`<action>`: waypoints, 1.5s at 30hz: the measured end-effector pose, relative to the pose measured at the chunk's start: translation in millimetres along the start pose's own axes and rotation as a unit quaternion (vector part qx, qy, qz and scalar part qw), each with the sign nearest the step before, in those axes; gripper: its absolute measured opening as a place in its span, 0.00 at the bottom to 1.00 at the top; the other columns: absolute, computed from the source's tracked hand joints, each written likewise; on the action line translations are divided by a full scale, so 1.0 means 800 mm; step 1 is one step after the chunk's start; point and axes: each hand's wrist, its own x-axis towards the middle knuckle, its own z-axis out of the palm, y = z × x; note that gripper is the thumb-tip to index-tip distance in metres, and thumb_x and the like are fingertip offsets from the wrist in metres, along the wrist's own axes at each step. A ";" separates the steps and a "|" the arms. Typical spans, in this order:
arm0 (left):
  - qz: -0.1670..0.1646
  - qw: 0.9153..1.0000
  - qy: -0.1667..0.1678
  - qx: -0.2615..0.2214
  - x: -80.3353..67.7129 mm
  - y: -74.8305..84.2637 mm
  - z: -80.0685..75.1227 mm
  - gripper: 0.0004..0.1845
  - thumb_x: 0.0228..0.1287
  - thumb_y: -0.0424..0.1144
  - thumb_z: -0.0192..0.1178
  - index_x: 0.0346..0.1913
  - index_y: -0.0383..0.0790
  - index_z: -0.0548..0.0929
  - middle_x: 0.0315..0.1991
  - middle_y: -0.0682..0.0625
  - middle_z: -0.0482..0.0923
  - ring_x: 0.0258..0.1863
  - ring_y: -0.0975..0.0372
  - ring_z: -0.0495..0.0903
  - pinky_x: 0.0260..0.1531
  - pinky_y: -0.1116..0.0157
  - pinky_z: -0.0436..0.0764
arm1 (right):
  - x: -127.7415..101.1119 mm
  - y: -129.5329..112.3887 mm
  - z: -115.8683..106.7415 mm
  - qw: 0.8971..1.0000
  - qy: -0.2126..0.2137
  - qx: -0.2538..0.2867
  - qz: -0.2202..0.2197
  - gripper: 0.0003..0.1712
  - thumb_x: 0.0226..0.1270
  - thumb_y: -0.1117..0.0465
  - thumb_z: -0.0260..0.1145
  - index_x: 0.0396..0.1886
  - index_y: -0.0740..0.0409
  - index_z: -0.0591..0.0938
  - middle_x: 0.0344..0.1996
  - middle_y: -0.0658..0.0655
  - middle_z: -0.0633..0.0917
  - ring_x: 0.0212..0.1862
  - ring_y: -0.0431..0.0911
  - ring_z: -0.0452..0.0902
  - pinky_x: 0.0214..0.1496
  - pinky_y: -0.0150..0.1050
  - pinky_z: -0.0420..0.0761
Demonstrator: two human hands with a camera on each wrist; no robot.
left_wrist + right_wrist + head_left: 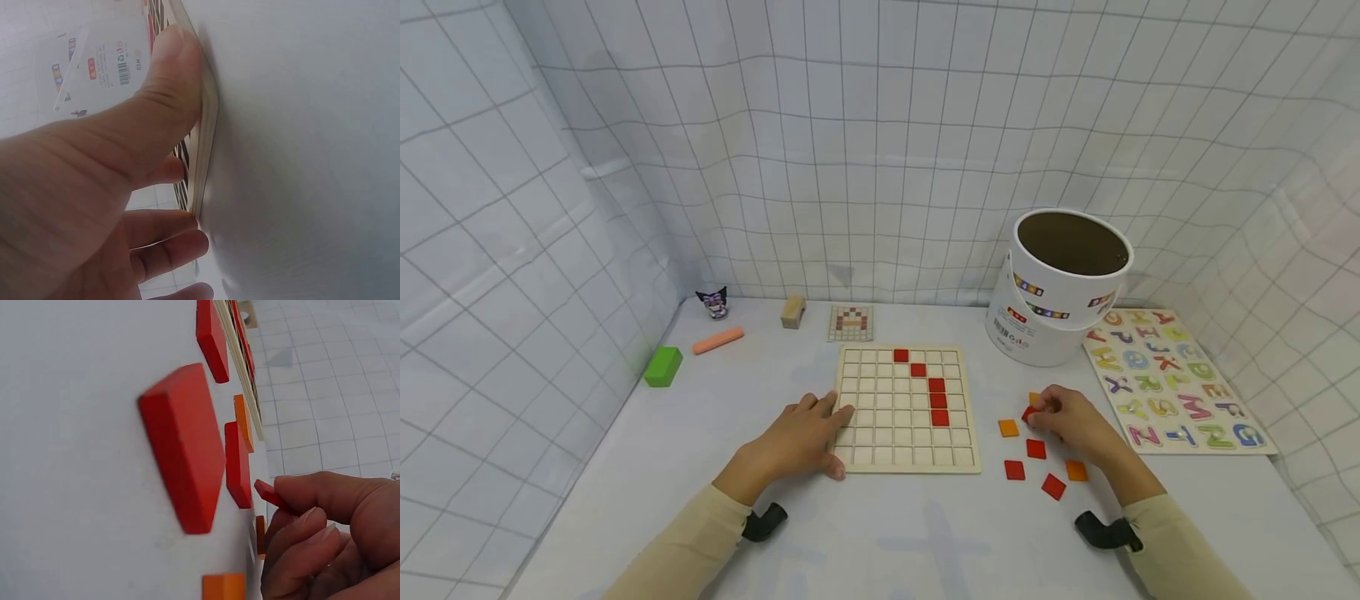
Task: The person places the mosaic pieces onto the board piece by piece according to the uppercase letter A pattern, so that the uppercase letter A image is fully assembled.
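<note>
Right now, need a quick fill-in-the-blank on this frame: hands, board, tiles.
1. The right hand pinches a ____ tile.
2. The left hand rests on the grid board's ____ edge.
3. The board holds ____ red tiles.
4. The green block lies ____ of the board.

Missing words: red; left; five; left

Red tile [1028,412] pinched, grid board [907,410] flat on the table.
The small red square sits tilted between fingertips right of the board; the pale wooden board carries five red tiles running diagonally then down.
</note>
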 end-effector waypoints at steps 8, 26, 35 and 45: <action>-0.002 1.000 -0.002 0.002 -0.002 0.001 -0.003 0.49 0.52 0.59 0.73 0.75 0.40 0.69 0.76 0.31 0.60 0.69 0.40 0.65 0.63 0.39 0.69 | 0.037 -0.036 0.012 0.981 -0.047 0.189 -0.001 0.25 0.72 0.55 0.68 0.61 0.63 0.73 0.36 0.59 0.80 0.26 0.45 0.72 0.29 0.32 0.75; -0.006 1.000 -0.007 0.003 -0.001 -0.001 0.002 0.50 0.51 0.60 0.73 0.75 0.41 0.69 0.75 0.34 0.62 0.68 0.41 0.66 0.62 0.39 0.69 | 0.133 -0.173 0.140 0.968 -0.102 0.225 -0.053 0.21 0.65 0.69 0.70 0.57 0.66 0.79 0.35 0.61 0.87 0.28 0.45 0.84 0.32 0.35 0.85; 0.005 1.000 0.000 0.008 -0.001 0.001 -0.002 0.50 0.51 0.60 0.73 0.74 0.40 0.70 0.74 0.33 0.63 0.67 0.41 0.67 0.61 0.39 0.70 | 0.135 -0.194 0.166 0.992 -0.033 -0.031 -0.115 0.17 0.65 0.62 0.73 0.53 0.60 0.84 0.19 0.53 0.83 0.18 0.41 0.77 0.31 0.34 0.78; -0.001 1.000 -0.001 0.007 0.000 0.001 0.000 0.50 0.51 0.60 0.73 0.74 0.41 0.70 0.74 0.33 0.63 0.67 0.41 0.67 0.62 0.39 0.70 | 0.130 -0.195 0.167 0.981 0.001 -0.123 -0.151 0.18 0.65 0.58 0.73 0.53 0.57 0.86 0.38 0.54 0.86 0.32 0.46 0.77 0.39 0.39 0.77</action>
